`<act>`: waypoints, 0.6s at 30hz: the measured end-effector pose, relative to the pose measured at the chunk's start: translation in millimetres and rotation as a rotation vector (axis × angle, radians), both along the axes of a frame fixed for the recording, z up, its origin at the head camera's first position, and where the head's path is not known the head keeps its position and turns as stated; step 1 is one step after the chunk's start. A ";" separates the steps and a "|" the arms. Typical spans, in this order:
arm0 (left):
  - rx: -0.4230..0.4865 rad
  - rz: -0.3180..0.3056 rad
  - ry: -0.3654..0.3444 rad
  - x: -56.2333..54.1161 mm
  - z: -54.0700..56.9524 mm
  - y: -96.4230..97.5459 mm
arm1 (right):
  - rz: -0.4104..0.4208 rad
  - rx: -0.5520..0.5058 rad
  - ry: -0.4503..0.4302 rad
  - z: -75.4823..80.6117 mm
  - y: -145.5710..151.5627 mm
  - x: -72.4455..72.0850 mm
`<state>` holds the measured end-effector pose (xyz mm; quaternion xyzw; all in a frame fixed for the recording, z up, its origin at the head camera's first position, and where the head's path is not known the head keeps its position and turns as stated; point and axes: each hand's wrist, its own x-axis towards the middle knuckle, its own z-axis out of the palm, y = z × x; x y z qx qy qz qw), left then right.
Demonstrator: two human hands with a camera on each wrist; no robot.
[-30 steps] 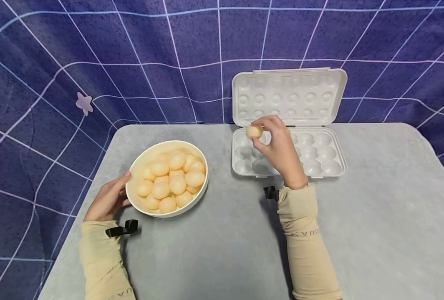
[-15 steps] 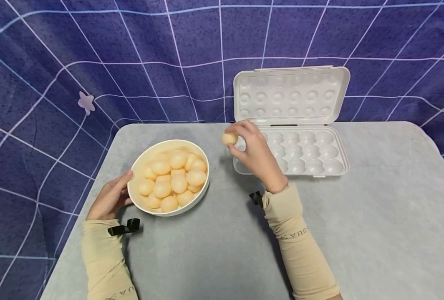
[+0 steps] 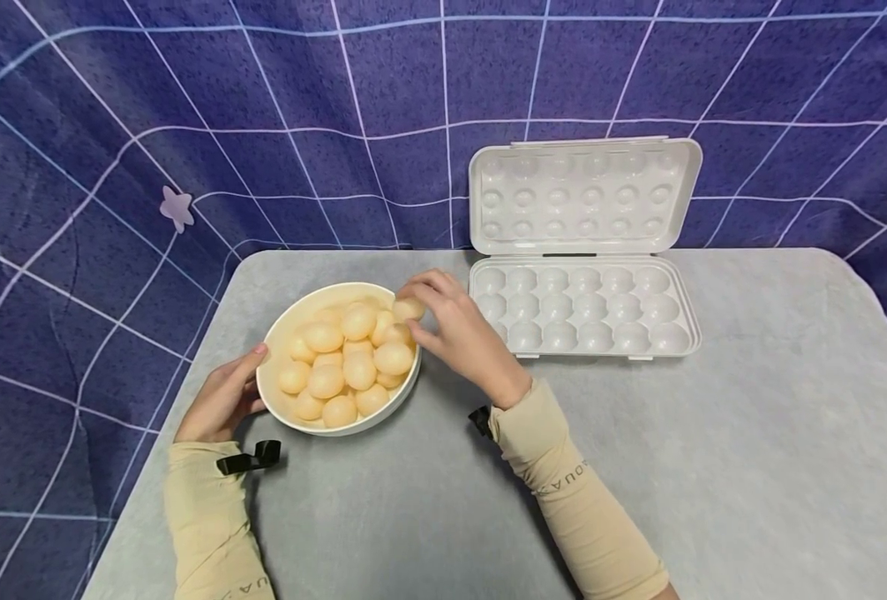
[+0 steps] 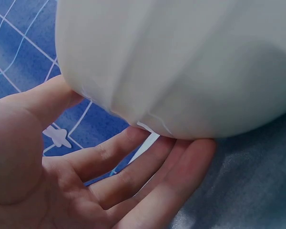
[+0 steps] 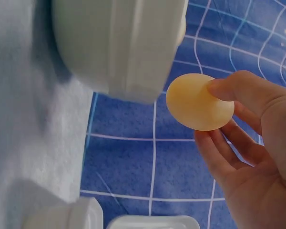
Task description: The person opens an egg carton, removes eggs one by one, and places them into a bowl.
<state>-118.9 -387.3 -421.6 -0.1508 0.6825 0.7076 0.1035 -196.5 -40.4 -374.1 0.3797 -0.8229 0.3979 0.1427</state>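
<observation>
A cream bowl [image 3: 338, 431] heaped with pale yellow eggs [image 3: 358, 369] stands on the left of the table. My left hand [image 3: 222, 396] holds its left side, thumb at the rim; in the left wrist view the fingers [image 4: 195, 162] touch the bowl's lower wall [image 4: 133, 57]. Between thumb and fingertips, my right hand [image 3: 462, 333] pinches one egg [image 5: 198, 102] at the bowl's right rim. In the right wrist view this egg is apart from the bowl's wall. Whether it touches other eggs is hidden in the head view.
A white egg box [image 3: 593, 337] lies right of the bowl, its lid [image 3: 586, 196] raised against the blue gridded cloth [image 3: 383, 75]. No eggs show in its rows of cups. Grey tabletop [image 3: 774, 417] extends in front and to the right.
My right hand has moved left with the egg, from above the egg box to the bowl's right rim. The left hand stays on the bowl.
</observation>
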 end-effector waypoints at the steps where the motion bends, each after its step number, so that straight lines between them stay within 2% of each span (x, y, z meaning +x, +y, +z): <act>1: 0.002 0.001 0.000 0.1 -0.1 0.1 | 0.004 -0.002 0.002 -0.5 -1.6 0.5; 9: -0.003 0.006 -0.004 -0.2 -0.2 0.7 | 0.021 -0.013 0.018 -4.5 -11.5 2.2; 18: -0.008 0.011 -0.006 -0.3 -1.3 0.8 | 0.035 0.017 -0.011 -10.5 -23.5 6.2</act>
